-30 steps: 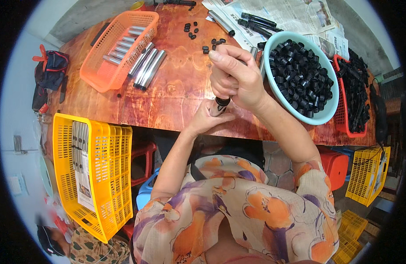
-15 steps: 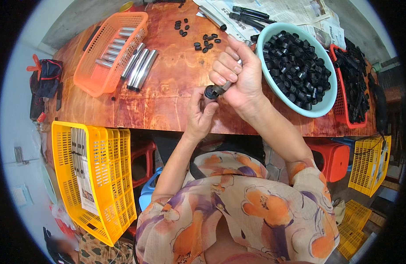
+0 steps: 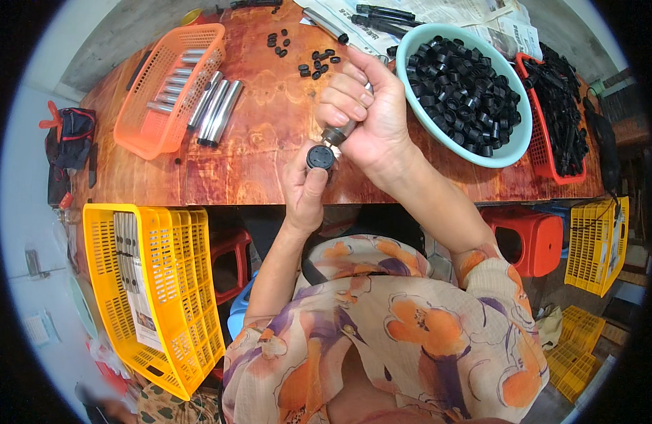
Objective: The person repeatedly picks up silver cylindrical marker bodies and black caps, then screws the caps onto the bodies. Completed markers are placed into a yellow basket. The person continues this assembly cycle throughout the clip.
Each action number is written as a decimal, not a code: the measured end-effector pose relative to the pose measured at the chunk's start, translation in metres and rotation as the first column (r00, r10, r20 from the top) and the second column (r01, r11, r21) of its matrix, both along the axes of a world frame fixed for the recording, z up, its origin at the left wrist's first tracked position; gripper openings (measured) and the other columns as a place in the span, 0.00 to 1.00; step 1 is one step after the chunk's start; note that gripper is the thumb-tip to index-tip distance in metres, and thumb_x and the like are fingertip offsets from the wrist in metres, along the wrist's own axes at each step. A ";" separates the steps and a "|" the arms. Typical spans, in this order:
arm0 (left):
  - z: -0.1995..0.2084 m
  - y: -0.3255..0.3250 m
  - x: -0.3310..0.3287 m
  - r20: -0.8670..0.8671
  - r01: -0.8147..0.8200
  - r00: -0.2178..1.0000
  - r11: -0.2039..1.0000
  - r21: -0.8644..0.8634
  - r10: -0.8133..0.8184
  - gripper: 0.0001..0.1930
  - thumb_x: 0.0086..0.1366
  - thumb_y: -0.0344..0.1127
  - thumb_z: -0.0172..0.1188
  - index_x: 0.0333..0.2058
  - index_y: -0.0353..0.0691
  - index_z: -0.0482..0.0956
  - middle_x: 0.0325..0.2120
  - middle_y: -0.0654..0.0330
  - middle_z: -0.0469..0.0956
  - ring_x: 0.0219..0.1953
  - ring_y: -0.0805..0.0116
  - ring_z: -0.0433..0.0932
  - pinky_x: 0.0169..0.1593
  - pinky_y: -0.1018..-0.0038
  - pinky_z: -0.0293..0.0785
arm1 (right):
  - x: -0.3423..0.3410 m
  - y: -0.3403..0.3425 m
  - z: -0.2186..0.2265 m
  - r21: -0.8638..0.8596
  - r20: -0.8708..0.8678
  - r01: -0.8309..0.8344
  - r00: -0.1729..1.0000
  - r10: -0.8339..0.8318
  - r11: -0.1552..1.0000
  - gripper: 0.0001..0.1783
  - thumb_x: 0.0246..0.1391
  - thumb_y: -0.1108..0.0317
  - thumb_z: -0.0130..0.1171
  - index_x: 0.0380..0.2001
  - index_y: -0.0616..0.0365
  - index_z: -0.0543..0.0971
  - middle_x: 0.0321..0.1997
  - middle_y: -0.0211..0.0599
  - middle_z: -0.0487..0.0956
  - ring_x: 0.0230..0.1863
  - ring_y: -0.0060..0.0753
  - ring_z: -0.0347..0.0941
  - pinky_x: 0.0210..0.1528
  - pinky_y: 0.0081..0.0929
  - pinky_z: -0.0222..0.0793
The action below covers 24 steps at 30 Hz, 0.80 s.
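Observation:
My left hand (image 3: pixel 303 196) is closed around a tube whose round black capped end (image 3: pixel 320 157) faces up. Most of the tube is hidden in my fingers. My right hand (image 3: pixel 375 116) makes a fist around a slim metal hand tool with a dark collar (image 3: pixel 336 133). Its narrow bright tip is at the upper edge of the black cap; whether it touches is hard to tell. Right of my right hand is a pale blue bowl (image 3: pixel 474 165) full of black caps (image 3: pixel 460 92). Small black rings (image 3: pixel 315 63) lie loose beyond my hands.
Silver tubes (image 3: pixel 220 113) lie beside an orange basket (image 3: pixel 148 145) holding more tubes. A red basket (image 3: pixel 566 179) of black parts stands at the right, newspaper (image 3: pixel 499 39) at the back. Yellow crate (image 3: pixel 174 268) at lower left, red stool (image 3: pixel 538 244) at right. Another person shows at lower left.
The tool's tip has come back from across the cap to its upper edge, and the cap now faces up more. Both hands sit slightly further left in the view.

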State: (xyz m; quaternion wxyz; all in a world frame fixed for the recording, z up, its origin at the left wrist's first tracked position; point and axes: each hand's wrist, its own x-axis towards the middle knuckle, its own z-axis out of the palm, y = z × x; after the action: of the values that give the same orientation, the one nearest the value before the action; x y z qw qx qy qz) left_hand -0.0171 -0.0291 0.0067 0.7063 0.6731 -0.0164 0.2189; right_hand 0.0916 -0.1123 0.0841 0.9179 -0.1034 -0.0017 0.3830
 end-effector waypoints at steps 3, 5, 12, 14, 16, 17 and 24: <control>-0.001 -0.001 -0.002 0.054 0.009 0.999 0.996 -0.084 -0.005 0.23 0.63 0.56 0.51 0.29 0.37 0.70 0.19 0.69 0.63 0.21 0.81 0.59 0.25 0.82 0.54 | -0.004 0.002 0.001 0.025 0.024 -0.006 1.000 0.006 1.000 0.21 0.56 0.59 0.52 0.13 0.44 0.58 0.07 0.17 0.51 0.08 0.17 0.47 0.14 0.20 0.47; 0.002 -0.003 -0.004 0.043 0.014 0.999 0.994 -0.111 -0.009 0.23 0.63 0.55 0.51 0.28 0.37 0.69 0.19 0.69 0.63 0.21 0.81 0.59 0.25 0.82 0.54 | -0.006 0.002 0.002 0.020 0.068 -0.016 0.998 0.015 1.000 0.22 0.57 0.59 0.51 0.12 0.44 0.58 0.07 0.17 0.51 0.08 0.17 0.47 0.14 0.20 0.48; 0.001 -0.003 -0.006 0.083 0.091 0.994 0.979 -0.181 -0.077 0.22 0.65 0.54 0.49 0.30 0.36 0.69 0.20 0.67 0.65 0.19 0.81 0.62 0.23 0.82 0.56 | -0.010 0.001 0.008 -0.017 0.160 0.001 0.987 0.002 1.000 0.22 0.59 0.58 0.48 0.12 0.44 0.57 0.06 0.16 0.51 0.07 0.16 0.47 0.13 0.19 0.49; 0.003 -0.002 -0.008 0.056 0.114 0.993 0.976 -0.183 -0.105 0.22 0.65 0.53 0.49 0.31 0.36 0.70 0.21 0.67 0.66 0.19 0.81 0.62 0.22 0.83 0.56 | -0.011 0.000 0.008 -0.006 0.189 -0.003 0.982 0.004 1.000 0.22 0.59 0.58 0.48 0.12 0.44 0.57 0.06 0.16 0.51 0.07 0.16 0.47 0.13 0.19 0.48; 0.006 -0.002 -0.009 0.021 0.134 0.991 0.970 -0.200 -0.133 0.22 0.66 0.53 0.48 0.32 0.36 0.70 0.21 0.67 0.66 0.19 0.82 0.62 0.22 0.84 0.56 | -0.010 -0.001 0.008 -0.006 0.218 -0.004 0.976 0.005 1.000 0.23 0.59 0.57 0.47 0.12 0.44 0.56 0.06 0.17 0.51 0.07 0.16 0.47 0.13 0.19 0.48; 0.010 -0.003 -0.010 0.000 0.142 0.989 0.966 -0.216 -0.145 0.21 0.66 0.53 0.48 0.33 0.37 0.70 0.21 0.67 0.66 0.19 0.82 0.62 0.22 0.84 0.55 | -0.010 -0.002 0.009 -0.012 0.233 -0.004 0.973 0.006 1.000 0.23 0.59 0.57 0.47 0.12 0.44 0.56 0.06 0.17 0.51 0.07 0.16 0.47 0.13 0.19 0.49; 0.011 -0.005 -0.011 -0.051 0.119 0.990 0.968 -0.219 -0.133 0.22 0.66 0.54 0.48 0.33 0.38 0.70 0.19 0.68 0.66 0.19 0.83 0.61 0.21 0.85 0.55 | -0.016 -0.003 0.016 -0.083 0.371 0.064 0.928 -0.028 0.994 0.24 0.62 0.58 0.43 0.10 0.43 0.56 0.05 0.15 0.52 0.06 0.13 0.47 0.11 0.16 0.49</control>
State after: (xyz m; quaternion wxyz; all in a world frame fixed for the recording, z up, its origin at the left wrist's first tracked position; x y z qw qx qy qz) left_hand -0.0282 -0.0341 0.0177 0.7877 0.5969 -0.0123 0.1520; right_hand 0.0757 -0.1154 0.1000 0.9041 -0.2165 -0.1536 0.3348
